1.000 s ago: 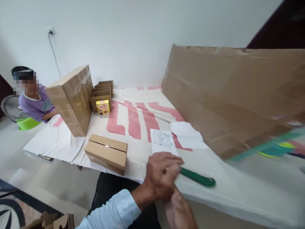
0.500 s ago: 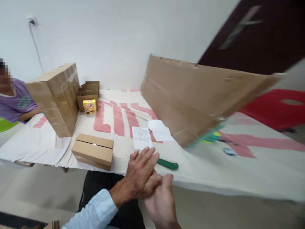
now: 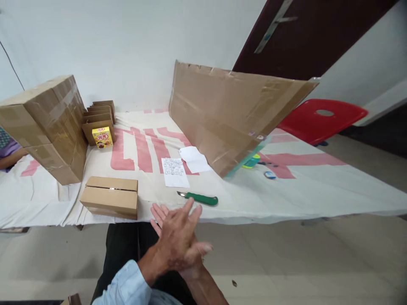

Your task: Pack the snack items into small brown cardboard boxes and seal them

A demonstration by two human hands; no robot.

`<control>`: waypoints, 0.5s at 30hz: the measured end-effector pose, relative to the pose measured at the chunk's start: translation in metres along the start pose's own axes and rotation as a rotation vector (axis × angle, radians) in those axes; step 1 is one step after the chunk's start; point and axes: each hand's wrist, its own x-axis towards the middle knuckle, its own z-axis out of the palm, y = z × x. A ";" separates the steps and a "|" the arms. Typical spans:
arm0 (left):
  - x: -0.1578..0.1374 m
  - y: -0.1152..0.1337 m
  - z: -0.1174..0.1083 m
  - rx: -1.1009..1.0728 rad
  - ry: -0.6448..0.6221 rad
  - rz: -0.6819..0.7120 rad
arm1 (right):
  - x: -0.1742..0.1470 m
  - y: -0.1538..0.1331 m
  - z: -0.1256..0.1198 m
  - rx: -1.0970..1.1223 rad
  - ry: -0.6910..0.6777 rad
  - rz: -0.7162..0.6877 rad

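My left hand (image 3: 178, 235), with a light blue sleeve, lies across my right hand (image 3: 158, 217) just in front of the table edge. The left fingers are spread. Beneath, the right hand is mostly covered, with its straight fingers showing at the left. The two hands touch, and neither is seen holding anything. Just beyond them on the cloth lies a green-handled knife (image 3: 202, 199) with a short blade pointing left. A closed small cardboard box (image 3: 110, 199) sits to the left. Past the knife are a sheet with handwritten marks (image 3: 174, 173) and a blank white paper (image 3: 194, 160).
A tall taped carton (image 3: 54, 127) stands at left, beside cardboard dividers (image 3: 98, 116) and a yellow snack box (image 3: 102, 137). A big cardboard panel (image 3: 235, 114) leans behind a tape roll (image 3: 270, 175). A red chair (image 3: 321, 120) stands right. Another person's arm (image 3: 14, 157) shows far left.
My hands have slid against each other; the right fingers now show beyond the left hand. The view has turned right, uncovering the knife's blade and more of the chair.
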 end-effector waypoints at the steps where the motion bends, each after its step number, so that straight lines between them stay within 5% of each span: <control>1: 0.002 -0.003 -0.003 0.064 -0.019 0.030 | -0.004 0.003 0.000 0.059 -0.008 0.061; 4: 0.011 -0.014 -0.018 0.197 -0.053 0.053 | -0.018 0.009 -0.002 0.288 -0.018 0.257; 7: 0.014 -0.024 -0.032 0.238 -0.057 -0.018 | -0.028 0.014 -0.011 0.347 0.001 0.292; 11: 0.008 -0.029 -0.034 0.144 0.028 -0.172 | -0.028 0.018 -0.027 0.183 0.025 0.247; 15: 0.008 -0.030 -0.032 -0.176 0.187 -0.315 | -0.020 0.009 -0.032 -0.119 0.118 0.119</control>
